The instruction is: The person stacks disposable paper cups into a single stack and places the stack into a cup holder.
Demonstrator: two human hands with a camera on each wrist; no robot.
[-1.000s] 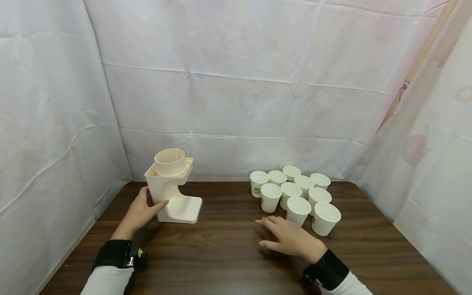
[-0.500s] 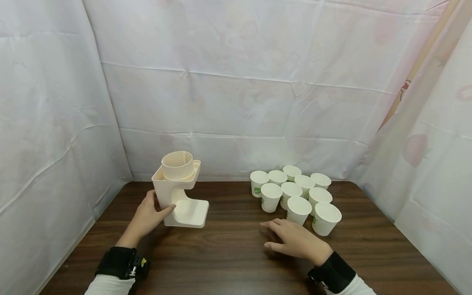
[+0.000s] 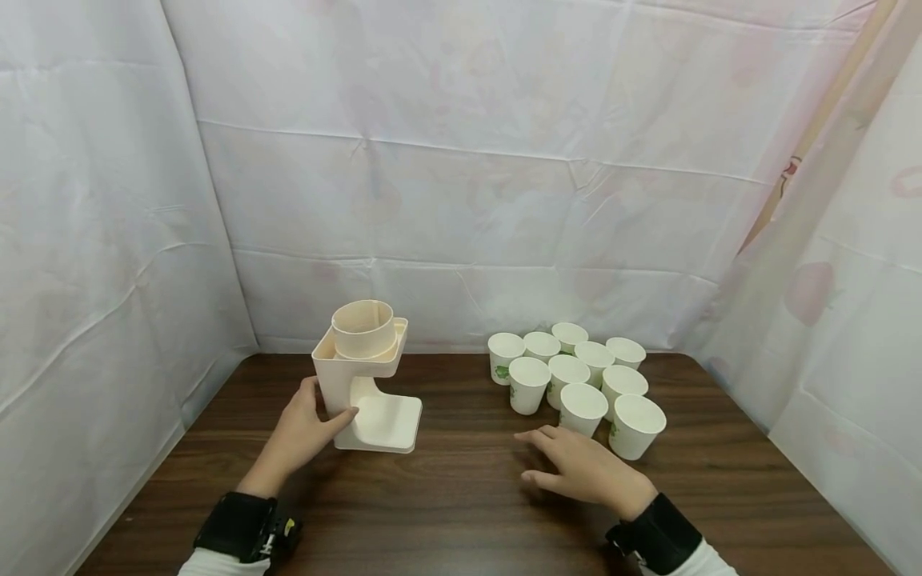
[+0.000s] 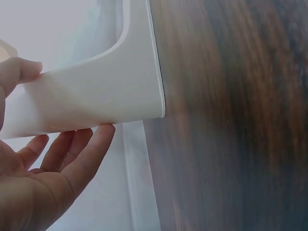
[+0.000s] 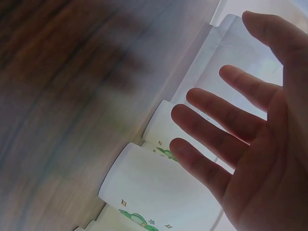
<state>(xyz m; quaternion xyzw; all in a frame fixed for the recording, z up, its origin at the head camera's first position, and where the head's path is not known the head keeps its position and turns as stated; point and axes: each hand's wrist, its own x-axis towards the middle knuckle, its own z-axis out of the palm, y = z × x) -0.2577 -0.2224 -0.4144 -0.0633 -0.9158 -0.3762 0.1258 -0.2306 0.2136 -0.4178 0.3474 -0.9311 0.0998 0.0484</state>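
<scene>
A cream plastic stand [image 3: 334,390] with a flat base [image 3: 392,422] and a round open tube [image 3: 362,340] on top is upright on the left of the table. My left hand [image 3: 298,432] grips its back column, thumb on the near side and fingers on the other. In the left wrist view, the stand's smooth side [image 4: 101,91] lies between thumb and fingertips [image 4: 106,131]. My right hand [image 3: 583,472] hovers with spread fingers, holding nothing, just in front of the white paper cups [image 3: 529,386]. Green printed patterns show on a cup [image 5: 159,185] in the right wrist view.
Several open-topped paper cups stand upright in a close cluster at the back right. The dark wooden table [image 3: 439,512] lies between the hands. White printed sheets [image 3: 461,200] hang behind the table and along both sides.
My left hand has slid the stand to the right and slightly nearer. My right hand has shifted a little to the right. The cups have stayed in place.
</scene>
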